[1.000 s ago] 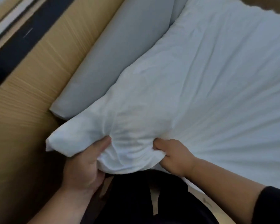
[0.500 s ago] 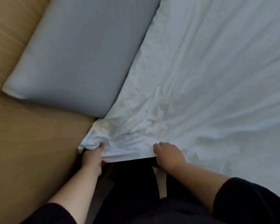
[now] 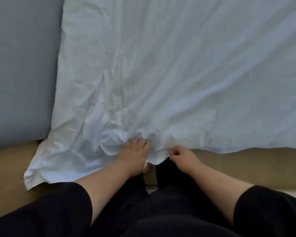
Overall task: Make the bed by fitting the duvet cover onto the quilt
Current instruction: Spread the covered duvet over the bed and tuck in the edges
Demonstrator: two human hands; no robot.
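left hand grips bunched duvet cover, fingertips buried; right hand pinches its hem.

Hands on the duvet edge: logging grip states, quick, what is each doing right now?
Left hand: grips the bunched edge of the white duvet cover, thumb underneath.
Right hand: fingers curled, pinching the same edge.

Bedroom, white duvet cover spread on bed, grey mattress, wooden bed frame
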